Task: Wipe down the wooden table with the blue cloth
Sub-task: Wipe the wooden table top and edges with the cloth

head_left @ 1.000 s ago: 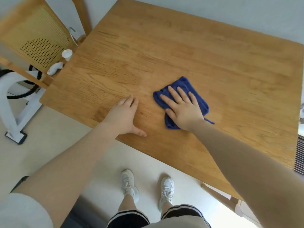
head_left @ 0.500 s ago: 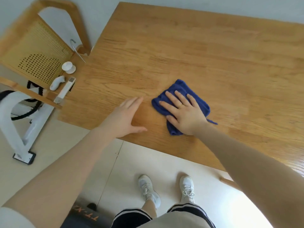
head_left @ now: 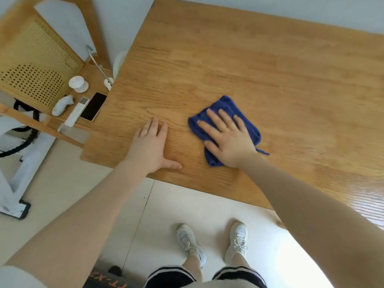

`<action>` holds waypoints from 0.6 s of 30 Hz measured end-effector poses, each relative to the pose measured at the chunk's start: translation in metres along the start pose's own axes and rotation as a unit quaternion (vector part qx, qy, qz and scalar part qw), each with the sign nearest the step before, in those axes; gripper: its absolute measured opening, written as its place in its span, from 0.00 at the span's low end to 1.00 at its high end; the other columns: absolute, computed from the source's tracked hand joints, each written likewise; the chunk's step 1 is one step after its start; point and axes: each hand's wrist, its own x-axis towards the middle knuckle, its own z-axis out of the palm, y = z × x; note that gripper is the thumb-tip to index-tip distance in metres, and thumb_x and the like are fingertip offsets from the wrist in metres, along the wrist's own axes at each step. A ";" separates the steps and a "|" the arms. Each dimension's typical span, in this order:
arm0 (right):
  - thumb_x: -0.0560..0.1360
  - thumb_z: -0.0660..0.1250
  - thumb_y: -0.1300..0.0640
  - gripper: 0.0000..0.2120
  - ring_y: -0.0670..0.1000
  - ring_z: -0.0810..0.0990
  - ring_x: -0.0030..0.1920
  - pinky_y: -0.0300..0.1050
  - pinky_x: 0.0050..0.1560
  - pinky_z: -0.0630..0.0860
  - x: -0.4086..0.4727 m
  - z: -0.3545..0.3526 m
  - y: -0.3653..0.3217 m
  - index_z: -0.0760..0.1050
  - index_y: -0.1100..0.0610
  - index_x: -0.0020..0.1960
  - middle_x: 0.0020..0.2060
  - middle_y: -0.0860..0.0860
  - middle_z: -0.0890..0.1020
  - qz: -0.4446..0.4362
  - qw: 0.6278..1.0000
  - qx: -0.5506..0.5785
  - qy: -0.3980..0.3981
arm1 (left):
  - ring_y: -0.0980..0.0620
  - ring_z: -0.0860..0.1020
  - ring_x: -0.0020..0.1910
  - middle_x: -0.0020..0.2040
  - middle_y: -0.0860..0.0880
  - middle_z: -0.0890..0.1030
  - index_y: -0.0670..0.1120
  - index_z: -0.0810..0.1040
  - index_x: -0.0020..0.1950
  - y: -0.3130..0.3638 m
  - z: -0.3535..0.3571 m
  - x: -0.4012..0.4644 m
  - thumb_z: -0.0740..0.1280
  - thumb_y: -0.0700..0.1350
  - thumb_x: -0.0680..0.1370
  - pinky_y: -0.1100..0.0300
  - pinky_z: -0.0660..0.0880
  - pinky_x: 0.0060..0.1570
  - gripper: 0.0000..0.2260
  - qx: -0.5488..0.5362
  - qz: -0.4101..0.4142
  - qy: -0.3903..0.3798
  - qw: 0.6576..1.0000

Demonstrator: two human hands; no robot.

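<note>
Tabletop [head_left: 249, 59]: cloth [head_left: 226, 107] under right hand [head_left: 230, 140]

The cloth [head_left: 226, 125] lies on the desk [head_left: 259, 65] under the right hand [head_left: 228, 140]. The left hand [head_left: 151, 146] rests flat just left of it. A phone [head_left: 93, 106] lies off the desk's left edge.

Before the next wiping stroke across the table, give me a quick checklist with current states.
1. Right hand flat on the folded blue cloth: ok.
2. Cloth lying on the wooden table, not hanging over the near edge: ok.
3. Left hand braced palm-down on the bare wood, apart from the cloth: ok.
4. Tabletop beyond the cloth free of objects: ok.
5. Black phone and white remote sit on the wooden chair seat, off the table: ok.
6. Whether the cloth is damp: cannot tell.
</note>
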 end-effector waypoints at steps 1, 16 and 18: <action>0.76 0.47 0.41 0.26 0.56 0.53 0.75 0.61 0.71 0.50 0.016 -0.002 0.003 0.55 0.42 0.73 0.76 0.49 0.55 0.053 0.999 0.008 -0.007 | 0.45 0.43 0.76 0.77 0.42 0.40 0.46 0.40 0.77 -0.002 0.002 0.000 0.68 0.71 0.62 0.50 0.46 0.75 0.57 -0.003 0.001 0.007 1.000; 0.77 0.45 0.39 0.25 0.54 0.50 0.75 0.58 0.72 0.44 0.013 -0.001 -0.015 0.52 0.39 0.73 0.76 0.47 0.53 -0.045 0.998 -0.006 -0.042 | 0.47 0.43 0.77 0.78 0.44 0.41 0.46 0.43 0.77 -0.002 0.006 0.002 0.70 0.69 0.60 0.52 0.45 0.74 0.57 -0.059 -0.002 0.037 0.998; 0.79 0.45 0.40 0.24 0.53 0.43 0.76 0.58 0.72 0.40 0.041 -0.002 -0.019 0.46 0.38 0.74 0.76 0.46 0.46 0.042 0.998 0.002 -0.044 | 0.47 0.44 0.77 0.78 0.45 0.42 0.47 0.43 0.77 -0.003 0.008 0.001 0.71 0.69 0.59 0.52 0.44 0.74 0.58 -0.062 -0.008 0.046 0.997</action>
